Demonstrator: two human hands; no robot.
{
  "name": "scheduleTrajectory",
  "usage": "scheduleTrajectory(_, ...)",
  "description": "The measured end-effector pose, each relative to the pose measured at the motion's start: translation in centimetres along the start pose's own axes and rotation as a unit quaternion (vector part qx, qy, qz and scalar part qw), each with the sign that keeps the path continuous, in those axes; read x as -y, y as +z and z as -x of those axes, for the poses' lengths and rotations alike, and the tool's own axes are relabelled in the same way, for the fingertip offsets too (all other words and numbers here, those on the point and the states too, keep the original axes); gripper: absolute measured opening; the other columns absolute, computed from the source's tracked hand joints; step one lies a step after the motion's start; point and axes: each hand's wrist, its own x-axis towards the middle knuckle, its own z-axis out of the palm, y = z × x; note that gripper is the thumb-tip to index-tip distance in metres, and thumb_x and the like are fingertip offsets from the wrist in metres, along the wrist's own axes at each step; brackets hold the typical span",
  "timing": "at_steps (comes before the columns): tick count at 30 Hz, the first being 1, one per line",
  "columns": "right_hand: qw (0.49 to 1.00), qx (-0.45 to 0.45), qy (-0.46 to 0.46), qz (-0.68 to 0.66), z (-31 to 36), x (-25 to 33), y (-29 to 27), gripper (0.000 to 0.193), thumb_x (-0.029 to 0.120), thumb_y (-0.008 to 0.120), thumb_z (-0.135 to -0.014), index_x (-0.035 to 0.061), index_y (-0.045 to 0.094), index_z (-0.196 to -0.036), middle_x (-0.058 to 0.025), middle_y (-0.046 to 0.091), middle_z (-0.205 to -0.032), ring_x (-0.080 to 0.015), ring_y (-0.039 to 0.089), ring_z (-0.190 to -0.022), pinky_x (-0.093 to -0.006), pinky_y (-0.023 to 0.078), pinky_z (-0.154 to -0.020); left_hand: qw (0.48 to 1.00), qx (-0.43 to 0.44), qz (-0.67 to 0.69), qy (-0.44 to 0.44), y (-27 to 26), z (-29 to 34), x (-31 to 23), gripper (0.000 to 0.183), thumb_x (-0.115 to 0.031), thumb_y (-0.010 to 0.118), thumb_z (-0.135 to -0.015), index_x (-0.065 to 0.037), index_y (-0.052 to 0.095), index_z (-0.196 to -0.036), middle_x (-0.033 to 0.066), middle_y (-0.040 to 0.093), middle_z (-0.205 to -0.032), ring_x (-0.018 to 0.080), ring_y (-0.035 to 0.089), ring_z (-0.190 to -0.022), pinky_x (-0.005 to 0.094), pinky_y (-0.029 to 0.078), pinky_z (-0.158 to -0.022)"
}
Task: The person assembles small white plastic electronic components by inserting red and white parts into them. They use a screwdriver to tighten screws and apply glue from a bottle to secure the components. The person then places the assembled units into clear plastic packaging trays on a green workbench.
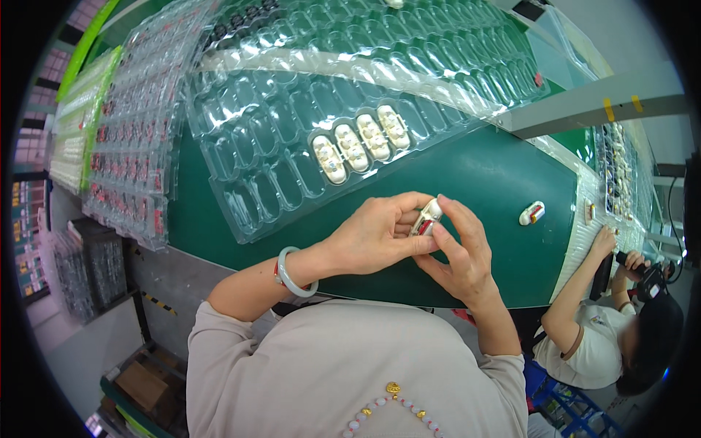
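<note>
Both hands meet over the near part of the green table [467, 171], holding one small white oval casing [431, 212] with a red part in its side. My left hand [376, 230] grips it from the left, fingers curled round behind and thumb along its lower end. From the right, my right hand [464, 252] pinches it between fingers and thumb. Beyond my hands lies a clear plastic tray [270, 193] with oval pockets. Several white oval casings [353, 148] fill a row of pockets near its front edge. What the part inside the held casing is, I cannot tell.
A similar white-and-red casing [532, 213] lies alone on the table to the right. Stacked clear trays with red parts [135, 139] stand at the left. A grey metal bar [584, 109] crosses the far right. A co-worker [599, 336] works at the right beside a belt [573, 255].
</note>
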Motion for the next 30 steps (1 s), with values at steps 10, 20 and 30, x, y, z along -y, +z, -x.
scheduleTrajectory(10, 0.995, -0.033, 0.087, 0.022, 3.5, -0.2, -2.0, 0.049, 0.008, 0.076, -0.063, 0.0026, 0.052, -0.105, -0.0201, 0.053, -0.116, -0.0368, 0.056, -0.100, -0.0417, 0.049, -0.085, 0.996, 0.040, 0.011, -0.073, 2.5, -0.6, 0.9, 0.081, -0.010, 0.067, -0.082, 0.005, 0.012, -0.140, 0.0195, 0.057, -0.114, 0.0203, 0.058, -0.104, 0.0295, 0.046, -0.091)
scheduleTrajectory(20, 0.805, -0.180, 0.490, 0.280, 15.8, -15.9, -16.2, 0.049, 0.027, 0.078, -0.072, -0.0013, 0.055, -0.105, -0.0130, 0.060, -0.103, -0.0235, 0.056, -0.098, -0.0324, 0.041, -0.087, 0.916, -0.030, -0.377, 0.133, 0.3, 1.2, -4.0, 0.014, -0.011, 0.066, -0.081, -0.005, 0.066, -0.094, 0.0046, 0.065, -0.083, 0.0128, 0.061, -0.070, 0.0249, 0.047, -0.062)
scheduleTrajectory(30, 0.816, -0.228, 0.476, 0.236, 17.5, -18.2, -16.8, 0.057, 0.028, 0.077, -0.073, -0.0029, 0.049, -0.112, -0.0171, 0.058, -0.112, -0.0258, 0.055, -0.106, -0.0344, 0.040, -0.092, 0.666, -0.123, -0.704, 0.212, -7.8, -5.8, -7.5, 0.015, -0.015, 0.073, -0.069, -0.010, 0.070, -0.084, 0.0056, 0.052, -0.089, 0.0225, 0.049, -0.090, 0.0333, 0.043, -0.079)
